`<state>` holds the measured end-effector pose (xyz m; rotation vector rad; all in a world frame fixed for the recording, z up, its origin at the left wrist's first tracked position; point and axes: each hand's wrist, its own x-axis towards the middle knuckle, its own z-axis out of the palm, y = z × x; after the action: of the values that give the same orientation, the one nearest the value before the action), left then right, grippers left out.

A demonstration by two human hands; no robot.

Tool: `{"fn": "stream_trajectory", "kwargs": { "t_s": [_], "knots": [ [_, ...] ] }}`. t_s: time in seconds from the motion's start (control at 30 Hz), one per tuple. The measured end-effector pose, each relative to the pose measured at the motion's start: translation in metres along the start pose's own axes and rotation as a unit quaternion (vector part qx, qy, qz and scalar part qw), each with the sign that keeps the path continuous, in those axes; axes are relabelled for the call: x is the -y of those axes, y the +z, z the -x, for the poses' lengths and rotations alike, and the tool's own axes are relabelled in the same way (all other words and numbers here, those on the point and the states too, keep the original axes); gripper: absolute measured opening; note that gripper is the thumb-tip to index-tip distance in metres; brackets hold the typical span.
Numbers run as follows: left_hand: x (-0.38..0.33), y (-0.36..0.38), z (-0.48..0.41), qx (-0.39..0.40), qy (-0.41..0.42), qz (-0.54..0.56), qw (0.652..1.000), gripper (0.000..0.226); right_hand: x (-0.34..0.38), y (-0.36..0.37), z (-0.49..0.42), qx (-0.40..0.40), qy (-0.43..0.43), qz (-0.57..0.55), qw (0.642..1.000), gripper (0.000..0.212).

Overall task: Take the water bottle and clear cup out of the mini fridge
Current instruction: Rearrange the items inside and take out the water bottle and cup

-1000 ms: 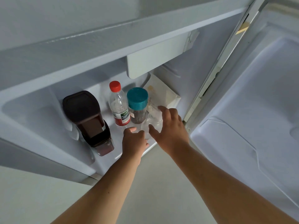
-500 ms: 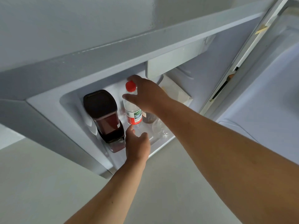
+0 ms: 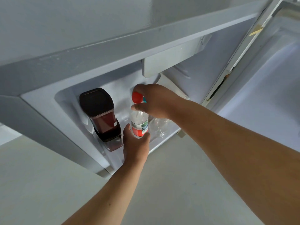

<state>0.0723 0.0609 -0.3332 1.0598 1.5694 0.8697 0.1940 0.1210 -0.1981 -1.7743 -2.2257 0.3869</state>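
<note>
The water bottle [image 3: 140, 125], clear with a red cap and a red-and-green label, stands on the floor of the open mini fridge [image 3: 162, 144]. My right hand [image 3: 155, 101] reaches in from the right and grips its neck just under the cap. My left hand [image 3: 135, 146] wraps thumb and fingers around the bottle's base. The clear cup [image 3: 159, 127] stands right of the bottle, under my right wrist, untouched and partly hidden.
A dark brown lidded container [image 3: 100, 109] stands left of the bottle. A sliver of a teal jar lid [image 3: 144, 99] shows behind my right hand. A grey flap [image 3: 170, 60] hangs above. The fridge door [image 3: 267, 78] is swung open at the right.
My right hand moved from the cup area to the bottle's neck and closed on it. The bottle came forward into my left hand, which now wraps its base.
</note>
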Motion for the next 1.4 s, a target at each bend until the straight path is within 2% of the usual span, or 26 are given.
{"fn": "stream_trajectory", "kwargs": {
  "t_s": [0.07, 0.2, 0.67, 0.8, 0.93, 1.03, 1.17, 1.23, 1.4],
  "knots": [
    [0.002, 0.003, -0.002, 0.006, 0.022, -0.022, 0.999, 0.052, -0.003, -0.003, 0.007, 0.012, 0.003, 0.000, 1.000, 0.028],
    [0.005, 0.012, -0.004, 0.006, 0.055, -0.051, 0.997, 0.038, -0.012, -0.007, 0.018, 0.020, 0.006, 0.008, 1.000, 0.028],
    [0.007, 0.016, 0.003, 0.021, 0.064, -0.046, 0.997, 0.045, -0.013, -0.010, 0.026, 0.011, 0.023, 0.033, 0.999, 0.035],
    [0.003, 0.011, 0.008, 0.026, 0.055, -0.039, 0.997, 0.057, 0.011, -0.010, 0.017, -0.041, -0.025, 0.053, 0.997, 0.040],
    [-0.009, 0.002, 0.019, 0.035, 0.039, -0.039, 0.998, 0.077, 0.042, -0.002, -0.002, -0.077, -0.036, 0.012, 0.996, 0.034],
    [-0.019, -0.008, 0.030, 0.032, 0.033, -0.012, 0.999, 0.091, 0.058, 0.005, -0.024, -0.041, 0.026, -0.013, 0.999, 0.037],
    [-0.022, -0.022, 0.047, -0.015, 0.054, 0.040, 0.998, 0.063, 0.066, 0.014, -0.054, 0.044, 0.065, 0.029, 0.996, 0.054],
    [-0.023, -0.030, 0.054, -0.045, 0.057, 0.066, 0.995, 0.060, 0.068, 0.017, -0.066, 0.078, 0.078, 0.017, 0.994, 0.058],
    [-0.035, -0.044, 0.064, -0.053, 0.077, 0.101, 0.990, 0.075, 0.067, 0.007, -0.073, 0.121, 0.087, 0.002, 0.989, 0.048]
  ]
}}
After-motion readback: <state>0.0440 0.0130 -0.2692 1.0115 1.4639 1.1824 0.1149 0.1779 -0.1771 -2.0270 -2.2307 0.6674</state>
